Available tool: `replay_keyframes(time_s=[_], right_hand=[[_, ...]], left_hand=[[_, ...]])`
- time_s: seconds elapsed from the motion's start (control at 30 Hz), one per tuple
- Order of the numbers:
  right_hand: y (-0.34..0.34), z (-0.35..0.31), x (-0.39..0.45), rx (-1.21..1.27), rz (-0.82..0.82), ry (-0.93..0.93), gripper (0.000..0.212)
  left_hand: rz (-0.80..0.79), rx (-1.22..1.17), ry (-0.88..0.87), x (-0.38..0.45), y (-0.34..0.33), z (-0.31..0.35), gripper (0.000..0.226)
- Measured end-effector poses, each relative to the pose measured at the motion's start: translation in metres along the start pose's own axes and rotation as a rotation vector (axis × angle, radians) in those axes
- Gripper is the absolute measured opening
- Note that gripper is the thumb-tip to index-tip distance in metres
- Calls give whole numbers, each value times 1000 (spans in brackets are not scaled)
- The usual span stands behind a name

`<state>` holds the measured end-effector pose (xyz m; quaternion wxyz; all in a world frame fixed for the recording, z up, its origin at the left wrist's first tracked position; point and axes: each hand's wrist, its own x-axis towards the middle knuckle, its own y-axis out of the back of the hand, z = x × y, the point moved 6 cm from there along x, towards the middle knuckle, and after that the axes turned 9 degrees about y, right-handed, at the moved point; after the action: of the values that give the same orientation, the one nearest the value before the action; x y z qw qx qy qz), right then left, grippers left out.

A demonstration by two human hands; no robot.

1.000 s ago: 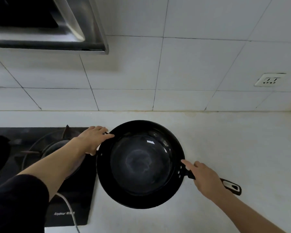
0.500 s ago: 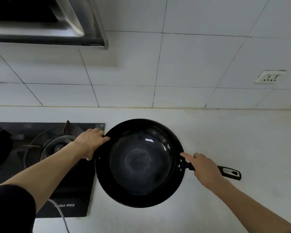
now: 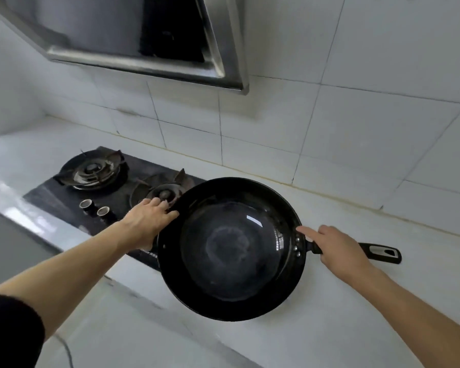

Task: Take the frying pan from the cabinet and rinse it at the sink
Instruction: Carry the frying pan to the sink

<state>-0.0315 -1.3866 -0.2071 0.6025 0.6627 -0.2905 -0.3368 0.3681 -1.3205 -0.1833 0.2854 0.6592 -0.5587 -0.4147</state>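
A black frying pan [image 3: 231, 248] is held level just above the white countertop [image 3: 356, 301], its bowl empty and shiny. My left hand [image 3: 148, 219] grips the pan's left rim. My right hand [image 3: 335, 251] is wrapped around the black handle [image 3: 380, 252] close to the rivets, index finger stretched along the rim. The handle's end with its grey hanging loop sticks out to the right. No sink or cabinet is in view.
A black two-burner gas hob [image 3: 104, 187] with two knobs lies left of the pan, partly under its rim. A steel range hood [image 3: 144, 38] hangs above. White tiled wall [image 3: 356, 115] runs behind; the counter's front edge slants at lower left.
The view has swung left and tilted, bringing the whole hob and hood into sight. The pan stays held by both hands in the same grips.
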Motion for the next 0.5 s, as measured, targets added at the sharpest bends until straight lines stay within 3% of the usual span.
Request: replay_keyframes(time_s=[0.23,0.5], right_hand=[[61,-78,14,-72,80,315,83],[100,-230,34,-115,158,594,79]], left_hand=[[-77,-63,251,-138,-9,-46,107],[-137,-125,535,-304,-41,-127,106]])
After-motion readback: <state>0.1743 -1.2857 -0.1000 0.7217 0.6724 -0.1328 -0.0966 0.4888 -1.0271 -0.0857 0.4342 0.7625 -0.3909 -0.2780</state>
